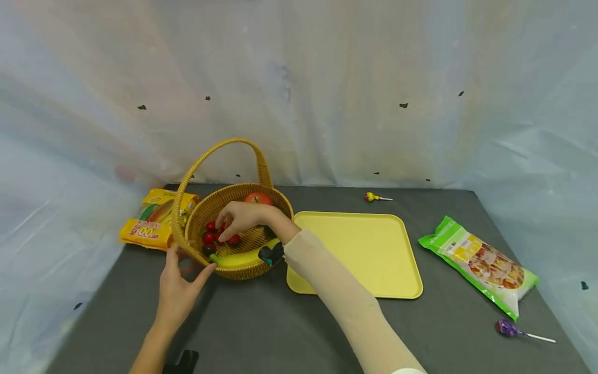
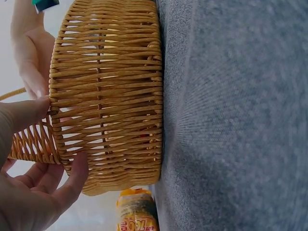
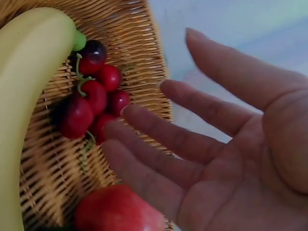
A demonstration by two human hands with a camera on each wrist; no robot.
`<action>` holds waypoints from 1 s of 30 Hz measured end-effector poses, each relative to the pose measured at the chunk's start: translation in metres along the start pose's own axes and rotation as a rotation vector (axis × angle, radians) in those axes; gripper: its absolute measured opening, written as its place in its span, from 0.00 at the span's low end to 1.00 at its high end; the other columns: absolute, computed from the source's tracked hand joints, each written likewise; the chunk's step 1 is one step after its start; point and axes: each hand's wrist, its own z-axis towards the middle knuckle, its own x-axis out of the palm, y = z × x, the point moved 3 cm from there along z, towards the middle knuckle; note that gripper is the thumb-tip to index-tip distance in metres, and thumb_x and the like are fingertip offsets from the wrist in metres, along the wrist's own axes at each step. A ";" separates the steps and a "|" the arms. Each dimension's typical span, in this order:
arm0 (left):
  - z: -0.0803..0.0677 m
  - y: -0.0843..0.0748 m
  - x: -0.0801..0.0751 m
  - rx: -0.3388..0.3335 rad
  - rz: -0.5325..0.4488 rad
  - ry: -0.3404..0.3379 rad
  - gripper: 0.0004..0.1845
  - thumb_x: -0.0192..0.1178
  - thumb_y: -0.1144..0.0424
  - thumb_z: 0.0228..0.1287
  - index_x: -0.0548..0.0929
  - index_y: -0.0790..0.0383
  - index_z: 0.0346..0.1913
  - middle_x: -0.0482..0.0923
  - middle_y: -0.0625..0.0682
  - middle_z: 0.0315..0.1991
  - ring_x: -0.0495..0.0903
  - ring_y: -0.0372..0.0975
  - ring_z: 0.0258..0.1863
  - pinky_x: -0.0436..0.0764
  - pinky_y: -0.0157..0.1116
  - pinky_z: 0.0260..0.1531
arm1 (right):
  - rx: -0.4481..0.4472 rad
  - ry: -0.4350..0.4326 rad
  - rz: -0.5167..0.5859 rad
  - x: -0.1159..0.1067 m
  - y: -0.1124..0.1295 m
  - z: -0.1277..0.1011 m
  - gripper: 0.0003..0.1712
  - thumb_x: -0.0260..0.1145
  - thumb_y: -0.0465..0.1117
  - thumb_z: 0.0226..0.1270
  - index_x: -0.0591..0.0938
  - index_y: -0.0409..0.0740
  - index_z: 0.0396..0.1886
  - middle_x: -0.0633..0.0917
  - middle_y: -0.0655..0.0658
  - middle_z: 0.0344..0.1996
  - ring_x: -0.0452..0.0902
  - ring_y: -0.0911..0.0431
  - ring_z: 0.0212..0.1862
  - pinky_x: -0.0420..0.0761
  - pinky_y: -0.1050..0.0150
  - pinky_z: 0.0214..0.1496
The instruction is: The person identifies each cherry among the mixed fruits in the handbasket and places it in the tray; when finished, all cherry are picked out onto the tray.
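Note:
A woven wicker basket (image 1: 219,201) with a tall handle stands at the left of the table. My left hand (image 1: 176,291) grips its near-left rim by the handle's foot, thumb on the rim and fingers against the outer weave (image 2: 110,96). Inside lie a banana (image 1: 240,259), a bunch of dark red cherries (image 3: 94,96) and a round red fruit (image 3: 115,209). My right hand (image 3: 216,159) is over the basket with fingers loosely extended, the fingertips at the cherries. Whether they touch is unclear. Nothing is held in that hand.
A yellow snack bag (image 1: 151,221) lies left of the basket. To its right is a yellow tray (image 1: 359,249), with a yellow lollipop (image 1: 370,197) behind it. Farther right are a green-and-white food bag (image 1: 486,262) and a purple lollipop (image 1: 506,328). Plastic sheeting surrounds the table.

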 end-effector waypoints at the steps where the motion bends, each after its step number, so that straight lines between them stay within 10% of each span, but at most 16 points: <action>1: 0.001 0.000 -0.001 0.003 -0.001 -0.003 0.37 0.73 0.74 0.55 0.64 0.72 0.65 0.71 0.63 0.56 0.69 0.31 0.52 0.78 0.17 0.45 | 0.014 0.007 0.005 0.001 0.000 0.004 0.26 0.69 0.42 0.69 0.78 0.36 0.63 0.82 0.40 0.57 0.79 0.57 0.50 0.84 0.59 0.55; 10: 0.001 -0.002 -0.001 -0.010 0.006 0.004 0.37 0.73 0.73 0.56 0.65 0.71 0.65 0.72 0.62 0.56 0.69 0.32 0.53 0.78 0.18 0.45 | 0.080 0.011 -0.037 0.010 -0.008 0.016 0.22 0.68 0.41 0.70 0.81 0.35 0.59 0.83 0.43 0.54 0.78 0.56 0.51 0.81 0.72 0.46; 20: 0.003 -0.004 0.002 0.003 -0.008 0.012 0.37 0.73 0.73 0.55 0.65 0.71 0.65 0.72 0.63 0.56 0.71 0.36 0.54 0.78 0.17 0.45 | 0.180 0.046 0.094 0.012 -0.020 0.012 0.15 0.66 0.34 0.71 0.83 0.36 0.55 0.84 0.49 0.42 0.81 0.53 0.45 0.86 0.51 0.52; 30: 0.003 -0.004 0.002 -0.015 -0.004 0.017 0.37 0.73 0.73 0.56 0.65 0.70 0.65 0.72 0.62 0.56 0.70 0.33 0.53 0.78 0.17 0.45 | 0.196 0.188 0.083 0.015 -0.027 0.013 0.13 0.67 0.33 0.69 0.83 0.37 0.52 0.84 0.47 0.42 0.81 0.51 0.47 0.85 0.54 0.53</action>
